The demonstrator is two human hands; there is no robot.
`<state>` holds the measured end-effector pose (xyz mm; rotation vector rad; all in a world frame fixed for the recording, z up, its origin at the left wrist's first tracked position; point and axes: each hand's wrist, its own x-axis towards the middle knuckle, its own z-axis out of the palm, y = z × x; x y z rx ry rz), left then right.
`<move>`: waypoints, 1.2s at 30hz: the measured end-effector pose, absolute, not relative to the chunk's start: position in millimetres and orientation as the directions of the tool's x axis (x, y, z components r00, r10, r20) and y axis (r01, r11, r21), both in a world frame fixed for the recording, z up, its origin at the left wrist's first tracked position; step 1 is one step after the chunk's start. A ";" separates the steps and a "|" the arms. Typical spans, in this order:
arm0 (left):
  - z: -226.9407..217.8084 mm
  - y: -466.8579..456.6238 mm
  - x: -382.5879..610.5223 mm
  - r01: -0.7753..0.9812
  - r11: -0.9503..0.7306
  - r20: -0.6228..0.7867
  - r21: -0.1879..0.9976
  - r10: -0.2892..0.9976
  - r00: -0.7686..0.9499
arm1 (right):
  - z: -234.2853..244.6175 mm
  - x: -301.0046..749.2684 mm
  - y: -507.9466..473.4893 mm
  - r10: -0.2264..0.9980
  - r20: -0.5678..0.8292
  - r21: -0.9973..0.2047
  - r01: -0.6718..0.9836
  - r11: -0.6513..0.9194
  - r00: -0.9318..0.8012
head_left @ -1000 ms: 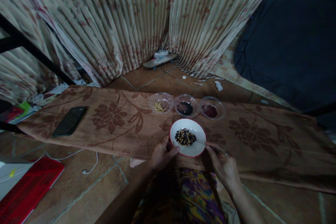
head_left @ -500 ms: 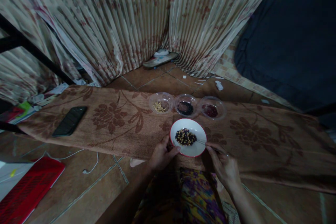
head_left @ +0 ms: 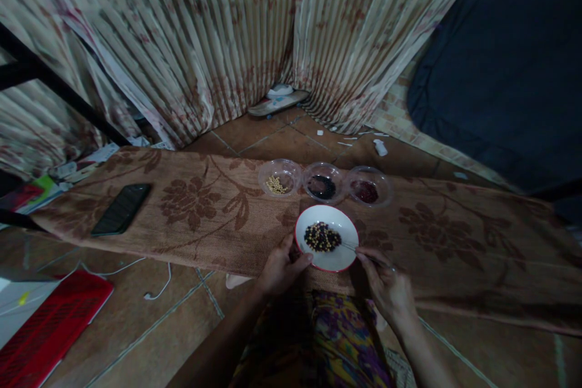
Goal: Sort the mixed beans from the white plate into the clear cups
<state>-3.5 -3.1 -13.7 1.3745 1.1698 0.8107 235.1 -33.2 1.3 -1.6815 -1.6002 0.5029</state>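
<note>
White bowl [head_left: 343, 224] with a red rim sits near the front edge of a cloth-covered bench [head_left: 218, 248], a mound of mixed black and pale beans [head_left: 322, 237] at its middle. The person's left hand [head_left: 279, 268] is partly closed at the bowl's left side, thumb over the near-left rim and fingers against the outer wall. The right hand [head_left: 388, 288] is closed in a pinch around a thin metal utensil [head_left: 349, 247], whose tip reaches toward the beans; its exact shape is too small to tell.

Just beyond the bowl, three clear dishes stand in a row: the left dish [head_left: 291, 179] bears pale beans, the middle dish [head_left: 337, 179] black ones and the right dish [head_left: 384, 185] dark red ones. A dark phone [head_left: 121, 209] lies well apart to the left.

The bowl looks rigid and glossy, probably light enough for one hand, apt to slide on a push and perhaps to chip if dropped; the rim, thumb above and fingers below, seems the surest hold. The beans look hard, smooth and ready to roll, best gripped one at a time around the middle. The slim utensil likely calls for a light pinch along its shaft.
</note>
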 end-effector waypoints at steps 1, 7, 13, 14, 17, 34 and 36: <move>-14.1 -3.1 -3.3 0.197 0.091 -0.144 0.976 0.951 0.273 | 1.1 235.0 -33.1 0.967 0.210 -0.737 0.673 0.062 0.141; -15.8 -3.5 -1.4 0.149 0.056 -0.097 0.987 0.955 0.282 | 3.7 233.1 -32.5 0.966 0.214 -0.732 0.679 0.059 0.147; -13.3 -3.9 -2.8 0.224 0.081 -0.141 0.971 0.953 0.268 | 4.6 233.4 -33.1 0.965 0.220 -0.720 0.691 0.064 0.140; -12.6 -3.8 -3.1 0.233 0.083 -0.146 0.969 0.953 0.266 | 4.3 233.5 -33.2 0.965 0.222 -0.721 0.690 0.066 0.140; -10.8 -3.4 -3.2 0.216 0.075 -0.133 0.974 0.954 0.270 | 3.5 233.5 -33.4 0.966 0.218 -0.726 0.685 0.067 0.136; -12.1 -2.6 -4.6 0.226 0.080 -0.145 0.971 0.947 0.288 | 4.6 234.5 -34.1 0.970 0.211 -0.730 0.679 0.074 0.121; -12.7 -2.5 -4.9 0.241 0.076 -0.147 0.968 0.946 0.289 | 4.5 234.3 -34.1 0.971 0.204 -0.729 0.681 0.069 0.120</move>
